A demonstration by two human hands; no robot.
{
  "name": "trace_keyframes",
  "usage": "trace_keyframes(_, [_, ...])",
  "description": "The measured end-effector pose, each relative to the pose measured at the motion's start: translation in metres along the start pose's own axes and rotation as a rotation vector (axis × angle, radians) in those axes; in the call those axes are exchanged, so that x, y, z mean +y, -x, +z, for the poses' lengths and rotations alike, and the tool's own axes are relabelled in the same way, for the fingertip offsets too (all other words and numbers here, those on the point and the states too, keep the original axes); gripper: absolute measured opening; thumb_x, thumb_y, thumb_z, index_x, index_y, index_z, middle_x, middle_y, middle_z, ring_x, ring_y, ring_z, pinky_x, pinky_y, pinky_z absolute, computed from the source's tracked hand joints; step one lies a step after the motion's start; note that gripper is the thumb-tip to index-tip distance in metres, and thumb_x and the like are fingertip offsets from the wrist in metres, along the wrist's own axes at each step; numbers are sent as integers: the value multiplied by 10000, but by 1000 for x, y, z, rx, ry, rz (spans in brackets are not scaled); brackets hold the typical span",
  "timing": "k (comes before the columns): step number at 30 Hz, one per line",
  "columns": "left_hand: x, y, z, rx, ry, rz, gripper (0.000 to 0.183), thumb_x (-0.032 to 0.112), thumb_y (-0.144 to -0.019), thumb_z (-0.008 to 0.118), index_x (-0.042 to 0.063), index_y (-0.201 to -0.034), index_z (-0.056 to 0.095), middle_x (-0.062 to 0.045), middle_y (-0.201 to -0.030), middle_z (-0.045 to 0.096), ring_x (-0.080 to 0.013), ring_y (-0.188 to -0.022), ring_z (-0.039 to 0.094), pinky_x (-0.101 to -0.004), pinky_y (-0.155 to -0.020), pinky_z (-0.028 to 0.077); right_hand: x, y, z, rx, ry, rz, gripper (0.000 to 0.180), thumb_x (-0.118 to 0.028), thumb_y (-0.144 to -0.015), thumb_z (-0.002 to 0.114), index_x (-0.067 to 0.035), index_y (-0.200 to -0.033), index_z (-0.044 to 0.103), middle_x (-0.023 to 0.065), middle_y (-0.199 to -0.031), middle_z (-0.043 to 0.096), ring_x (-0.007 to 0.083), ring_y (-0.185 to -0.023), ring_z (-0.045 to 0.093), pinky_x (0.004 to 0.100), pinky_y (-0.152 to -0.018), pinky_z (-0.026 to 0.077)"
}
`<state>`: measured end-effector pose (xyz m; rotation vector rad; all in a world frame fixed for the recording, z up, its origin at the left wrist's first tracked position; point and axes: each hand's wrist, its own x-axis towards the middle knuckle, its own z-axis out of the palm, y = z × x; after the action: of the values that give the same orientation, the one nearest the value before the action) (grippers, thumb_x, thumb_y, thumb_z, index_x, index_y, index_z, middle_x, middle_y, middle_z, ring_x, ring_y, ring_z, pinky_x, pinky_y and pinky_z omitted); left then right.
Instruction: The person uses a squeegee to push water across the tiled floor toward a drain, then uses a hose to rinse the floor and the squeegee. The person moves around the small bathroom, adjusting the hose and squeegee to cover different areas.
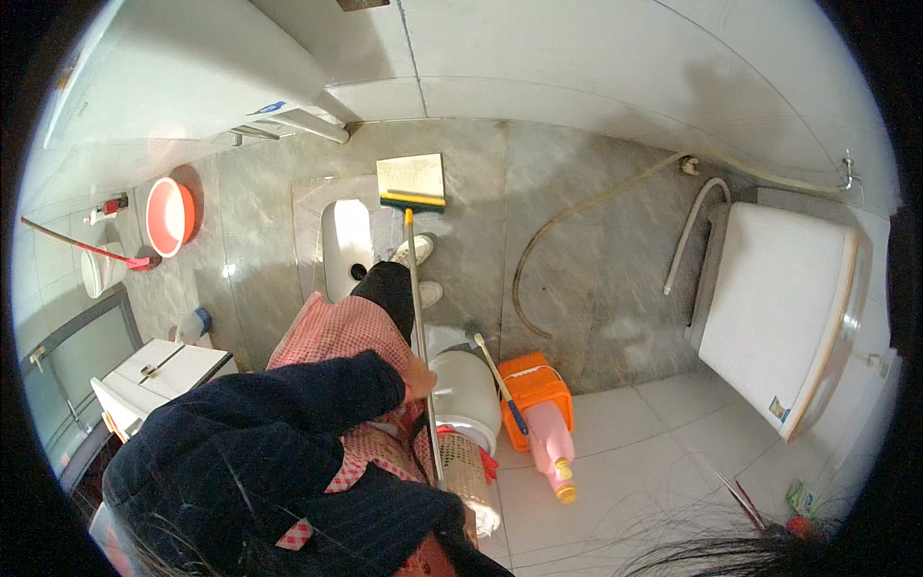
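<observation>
My left hand (418,379) is wrapped around the metal pole (420,303) of a long-handled floor cleaning tool, close to the pink checked apron (335,324). At the pole's far end is a tool head (411,198) with a yellow strip and a green edge. A flat cream panel (411,173) adjoins it; I cannot tell whether it is part of the tool. My right hand (472,521) is near the pole's upper end, mostly covered by the dark sleeve, so its grip is hidden. The head lies at the edge of a squat toilet (339,241), by my white shoes (425,249).
A white rounded container (469,389), a woven basket (472,476), an orange bucket (512,433), a pink bottle (548,433) and a blue-handled brush (505,389) stand close by. A hose (570,213) crosses the tiles towards a white appliance (779,310). Opposite are a red basin (169,216) and a cabinet (159,368).
</observation>
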<state>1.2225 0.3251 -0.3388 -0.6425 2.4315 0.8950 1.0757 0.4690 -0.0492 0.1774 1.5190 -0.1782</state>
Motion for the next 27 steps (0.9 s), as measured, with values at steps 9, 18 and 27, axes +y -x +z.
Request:
trace_keyframes(9, [17,12,-54,376,540,-423,185,163,-727,488,12,-709,593,-196,-596,535,-357,-540,534,-507,-460,362,-53,30,-5,-42,-72,-183,415,-164,-897,522,-9,-1271,431,14,-666,558,68,-575,486,223,-517,400])
trace_keyframes(18, [-33,-2,-74,424,1089,-910,272,243,-761,563,-24,-779,512,-239,-739,586,-392,-687,594,-473,-597,471,-98,8,26,18,160,-236,347,-216,-906,476,-22,-1193,489,42,-643,535,102,-574,483,265,-515,396])
trace_keyframes(27, [18,5,-5,-53,195,20,248,184,-768,490,-60,-748,533,-258,-662,553,-402,-631,580,-490,-559,445,-80,52,20,115,129,-87,389,-189,-902,506,1,-1238,458,0,-709,541,64,-625,465,230,-535,400])
